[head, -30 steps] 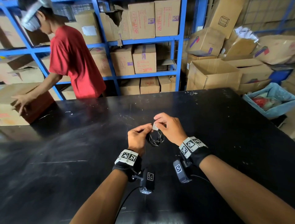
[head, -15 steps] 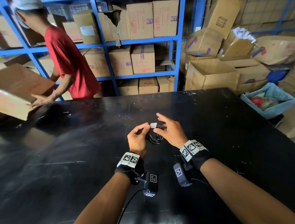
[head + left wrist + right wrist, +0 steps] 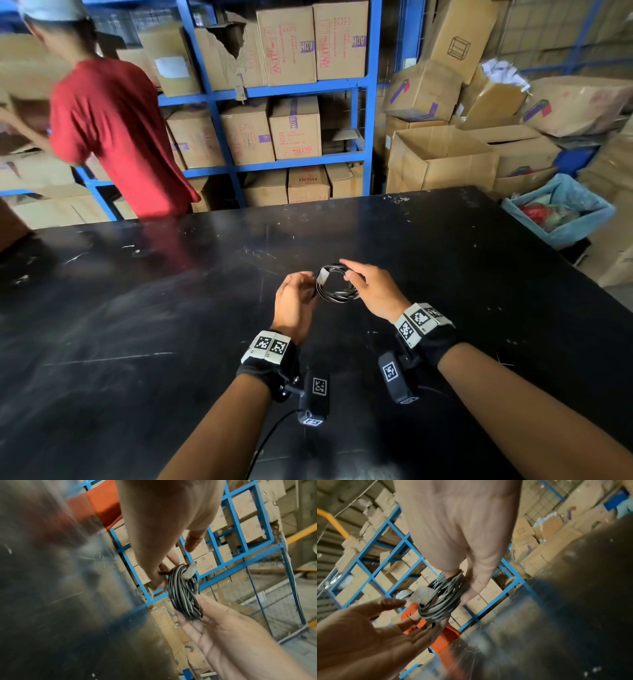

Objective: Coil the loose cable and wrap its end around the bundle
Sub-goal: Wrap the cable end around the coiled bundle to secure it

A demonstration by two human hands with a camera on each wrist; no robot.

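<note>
Black scratched table (image 3: 445, 274) in a box-stacked storeroom. Cable (image 3: 334, 286) looks fully coiled, held just above it, white plug (image 3: 322, 277) sitting against the loops; wrap maybe unfinished. Right hand (image 3: 371, 291) pinching the coil's right side, left hand (image 3: 294, 301) fingers now relaxed beside it, versus gripping half a second back
</note>
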